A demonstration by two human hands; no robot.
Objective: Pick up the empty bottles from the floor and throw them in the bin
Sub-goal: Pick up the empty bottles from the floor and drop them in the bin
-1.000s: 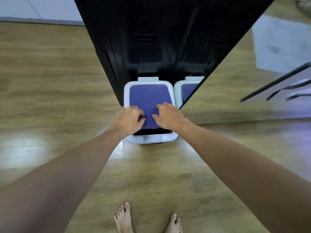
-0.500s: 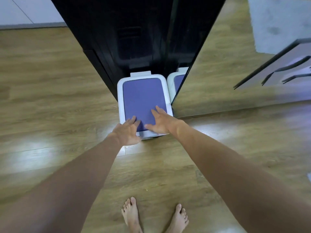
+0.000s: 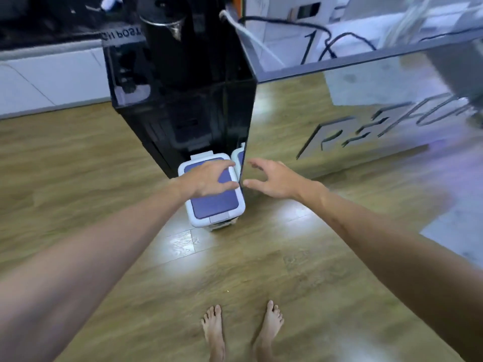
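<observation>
The bin (image 3: 217,205), white with a flat purple lid, stands on the wooden floor against a tall black cabinet; its lid lies down flat. My left hand (image 3: 209,178) hovers over the lid's far half with fingers straight and holds nothing. To the right of the bin my right hand (image 3: 271,178) is spread in the air, fingers apart, also holding nothing. No bottle shows anywhere in the head view.
The black cabinet (image 3: 183,105) rises right behind the bin. A mirrored counter front (image 3: 366,121) with cut-out letters runs off to the right and reflects the floor. Cables lie on its top. My bare feet (image 3: 243,330) stand on the floor well in front of the bin.
Both hands have lifted off the bin lid. The right hand moved off to the right of the bin and the head rose, so the cabinet top and counter came into view.
</observation>
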